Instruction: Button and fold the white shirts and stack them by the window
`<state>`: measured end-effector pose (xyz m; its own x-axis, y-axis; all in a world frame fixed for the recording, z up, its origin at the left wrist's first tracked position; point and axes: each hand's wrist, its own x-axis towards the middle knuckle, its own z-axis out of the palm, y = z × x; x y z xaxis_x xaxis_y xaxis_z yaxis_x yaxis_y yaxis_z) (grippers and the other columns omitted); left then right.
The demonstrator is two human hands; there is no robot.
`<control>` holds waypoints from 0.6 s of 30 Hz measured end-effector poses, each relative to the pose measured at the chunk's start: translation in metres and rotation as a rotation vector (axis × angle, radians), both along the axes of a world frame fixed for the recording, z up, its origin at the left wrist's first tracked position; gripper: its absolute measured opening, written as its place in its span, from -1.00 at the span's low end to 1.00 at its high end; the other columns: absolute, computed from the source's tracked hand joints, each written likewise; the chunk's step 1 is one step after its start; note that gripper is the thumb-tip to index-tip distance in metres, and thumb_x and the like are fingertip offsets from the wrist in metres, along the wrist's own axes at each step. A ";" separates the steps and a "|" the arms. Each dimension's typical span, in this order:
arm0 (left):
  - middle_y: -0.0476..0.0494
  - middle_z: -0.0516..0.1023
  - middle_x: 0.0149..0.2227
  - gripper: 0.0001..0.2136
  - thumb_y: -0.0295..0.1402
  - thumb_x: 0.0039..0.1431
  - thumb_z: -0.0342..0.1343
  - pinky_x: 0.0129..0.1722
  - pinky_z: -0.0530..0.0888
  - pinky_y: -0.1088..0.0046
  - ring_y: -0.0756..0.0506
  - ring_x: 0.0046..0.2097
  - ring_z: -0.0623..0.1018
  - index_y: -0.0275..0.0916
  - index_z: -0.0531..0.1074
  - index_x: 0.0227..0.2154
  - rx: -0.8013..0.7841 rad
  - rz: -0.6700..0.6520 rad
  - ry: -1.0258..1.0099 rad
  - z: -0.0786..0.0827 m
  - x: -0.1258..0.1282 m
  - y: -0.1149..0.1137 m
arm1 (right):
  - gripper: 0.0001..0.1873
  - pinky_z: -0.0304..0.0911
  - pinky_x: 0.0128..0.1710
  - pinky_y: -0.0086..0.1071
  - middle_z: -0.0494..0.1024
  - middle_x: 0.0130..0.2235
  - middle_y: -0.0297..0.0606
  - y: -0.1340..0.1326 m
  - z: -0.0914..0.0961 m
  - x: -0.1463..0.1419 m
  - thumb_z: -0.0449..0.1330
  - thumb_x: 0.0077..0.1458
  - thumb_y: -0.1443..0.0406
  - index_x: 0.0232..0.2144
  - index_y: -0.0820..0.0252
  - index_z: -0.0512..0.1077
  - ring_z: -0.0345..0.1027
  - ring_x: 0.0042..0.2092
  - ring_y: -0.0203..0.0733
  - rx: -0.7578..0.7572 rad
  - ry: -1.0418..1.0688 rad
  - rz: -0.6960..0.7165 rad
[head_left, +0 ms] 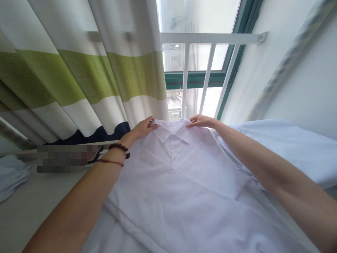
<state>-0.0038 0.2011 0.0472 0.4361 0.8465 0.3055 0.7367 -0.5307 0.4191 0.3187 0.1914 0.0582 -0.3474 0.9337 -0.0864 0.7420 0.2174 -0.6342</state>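
Note:
A white collared shirt [179, 196] lies spread out in front of me, its front facing up and its collar at the far end. My left hand [144, 128] pinches the left side of the collar between thumb and fingers. At the collar's right side, my right hand [201, 121] grips the fabric by the shoulder in the same way. The button placket runs down from the collar's middle. Some folds and creases cross the body of the shirt, and its lower end runs out of view.
More white cloth [286, 144] lies to the right, along the wall. Pale folded cloth [13, 175] sits at the far left, near a blurred-out flat item [63, 159]. Beyond are a striped curtain [86, 77] and a white railing [207, 38] before the window.

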 end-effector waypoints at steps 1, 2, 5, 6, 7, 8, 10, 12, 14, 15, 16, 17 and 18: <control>-0.01 0.55 -0.35 -0.68 -0.09 0.25 -0.04 -0.30 0.35 0.49 -0.01 -0.36 0.47 -0.20 0.30 -0.08 0.039 -0.007 0.052 0.004 0.001 -0.002 | -0.51 0.30 -0.27 -0.39 0.56 -0.14 -0.18 0.000 0.003 0.001 0.16 0.02 -0.09 -0.18 0.13 0.47 0.43 -0.21 -0.14 0.040 -0.017 0.006; -0.02 0.54 -0.34 -0.66 -0.07 0.27 -0.07 -0.29 0.34 0.47 -0.03 -0.35 0.47 -0.19 0.28 -0.05 0.081 -0.008 0.109 0.008 0.000 -0.005 | -0.51 0.29 -0.27 -0.37 0.55 -0.15 -0.18 -0.001 0.004 0.001 0.11 0.06 -0.10 -0.16 0.13 0.45 0.43 -0.22 -0.14 0.092 -0.040 0.009; -0.10 0.51 -0.35 -0.60 -0.03 0.29 -0.13 -0.26 0.31 0.39 -0.13 -0.31 0.49 -0.20 0.25 0.00 0.208 0.043 0.253 0.014 -0.003 -0.013 | -0.53 0.25 -0.26 -0.34 0.54 -0.19 -0.17 -0.008 0.005 -0.004 -0.05 0.19 -0.06 -0.15 0.14 0.38 0.40 -0.24 -0.13 0.283 -0.119 0.032; -0.12 0.51 -0.35 -0.58 -0.01 0.29 -0.14 -0.26 0.31 0.36 -0.16 -0.29 0.51 -0.22 0.25 0.01 0.243 0.063 0.294 0.015 -0.005 -0.015 | -0.56 0.23 -0.26 -0.34 0.54 -0.22 -0.17 -0.011 0.004 -0.007 -0.08 0.22 -0.03 -0.15 0.14 0.36 0.40 -0.25 -0.12 0.345 -0.155 0.047; -0.15 0.51 -0.36 -0.56 0.00 0.29 -0.16 -0.25 0.31 0.34 -0.20 -0.28 0.52 -0.23 0.25 0.02 0.276 0.082 0.331 0.015 -0.007 -0.018 | -0.59 0.20 -0.28 -0.34 0.53 -0.25 -0.17 -0.015 0.003 -0.010 -0.11 0.24 0.00 -0.15 0.14 0.34 0.38 -0.28 -0.12 0.406 -0.197 0.056; -0.16 0.52 -0.35 -0.54 0.01 0.29 -0.18 -0.25 0.31 0.33 -0.22 -0.27 0.53 -0.24 0.24 0.03 0.305 0.099 0.362 0.014 -0.009 -0.021 | -0.60 0.18 -0.31 -0.34 0.52 -0.30 -0.18 -0.019 0.002 -0.012 -0.14 0.26 0.01 -0.16 0.13 0.31 0.37 -0.31 -0.13 0.468 -0.245 0.057; -0.19 0.53 -0.32 -0.53 0.02 0.30 -0.23 -0.26 0.32 0.33 -0.24 -0.25 0.54 -0.24 0.22 0.04 0.361 0.126 0.408 0.013 -0.013 -0.027 | -0.62 0.11 -0.38 -0.36 0.47 -0.39 -0.20 -0.027 0.003 -0.016 -0.20 0.29 0.04 -0.18 0.13 0.26 0.33 -0.38 -0.14 0.582 -0.334 0.044; -0.22 0.55 -0.26 -0.53 0.02 0.31 -0.27 -0.29 0.33 0.35 -0.23 -0.25 0.55 -0.24 0.20 0.05 0.405 0.147 0.434 0.012 -0.017 -0.033 | -0.63 0.04 -0.43 -0.37 0.41 -0.46 -0.24 -0.036 0.007 -0.017 -0.24 0.30 0.05 -0.20 0.13 0.22 0.28 -0.44 -0.16 0.670 -0.384 0.028; -0.25 0.56 -0.26 -0.53 0.01 0.32 -0.27 -0.35 0.33 0.39 -0.21 -0.29 0.56 -0.26 0.20 0.02 0.463 0.164 0.456 0.014 -0.021 -0.043 | -0.66 -0.02 -0.47 -0.38 0.36 -0.50 -0.28 -0.047 0.013 -0.018 -0.24 0.31 0.06 -0.23 0.13 0.19 0.24 -0.49 -0.19 0.731 -0.397 0.026; -0.24 0.57 -0.29 -0.53 0.02 0.32 -0.28 -0.40 0.31 0.42 -0.19 -0.33 0.56 -0.28 0.21 0.00 0.517 0.160 0.468 0.016 -0.022 -0.050 | -0.67 -0.04 -0.48 -0.39 0.34 -0.52 -0.30 -0.053 0.016 -0.018 -0.24 0.31 0.07 -0.25 0.14 0.17 0.21 -0.51 -0.20 0.752 -0.396 0.034; -0.22 0.57 -0.35 -0.53 0.02 0.32 -0.28 -0.45 0.29 0.45 -0.16 -0.38 0.56 -0.29 0.23 -0.03 0.592 0.140 0.476 0.018 -0.024 -0.059 | -0.68 -0.06 -0.49 -0.39 0.32 -0.54 -0.32 -0.062 0.020 -0.019 -0.23 0.31 0.08 -0.26 0.14 0.16 0.19 -0.52 -0.21 0.772 -0.389 0.047; -0.17 0.56 -0.43 -0.54 0.02 0.32 -0.29 -0.50 0.26 0.47 -0.13 -0.44 0.55 -0.29 0.24 -0.08 0.686 0.098 0.475 0.020 -0.026 -0.069 | -0.69 -0.07 -0.50 -0.39 0.30 -0.55 -0.34 -0.071 0.023 -0.018 -0.23 0.31 0.08 -0.27 0.14 0.15 0.17 -0.54 -0.22 0.791 -0.379 0.066; -0.11 0.54 -0.50 -0.56 0.00 0.33 -0.29 -0.53 0.23 0.49 -0.10 -0.50 0.53 -0.28 0.25 -0.12 0.789 0.032 0.463 0.022 -0.028 -0.081 | -0.69 -0.08 -0.51 -0.40 0.29 -0.57 -0.36 -0.083 0.025 -0.018 -0.22 0.31 0.08 -0.27 0.15 0.15 0.14 -0.56 -0.23 0.812 -0.369 0.089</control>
